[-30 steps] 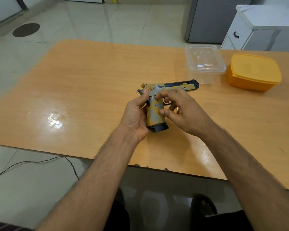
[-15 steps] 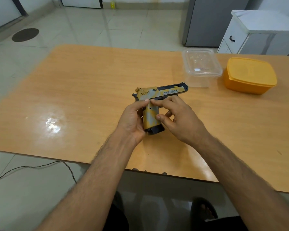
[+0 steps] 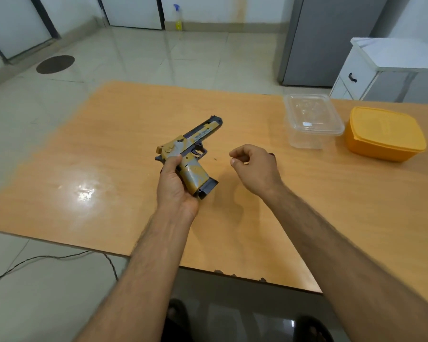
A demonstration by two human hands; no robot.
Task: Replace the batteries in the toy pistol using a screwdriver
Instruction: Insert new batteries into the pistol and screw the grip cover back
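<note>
The left hand grips the toy pistol by the back of its grip, thumb laid along the rear of the frame, holding it above the counter with the barrel pointing up and away from the person and the dark magazine base toward the right hand. The right hand hovers just to the right of the pistol, apart from it, fingers curled loosely inward; whether they pinch something small cannot be told. Beyond the right hand stand a clear container and an orange container.
</note>
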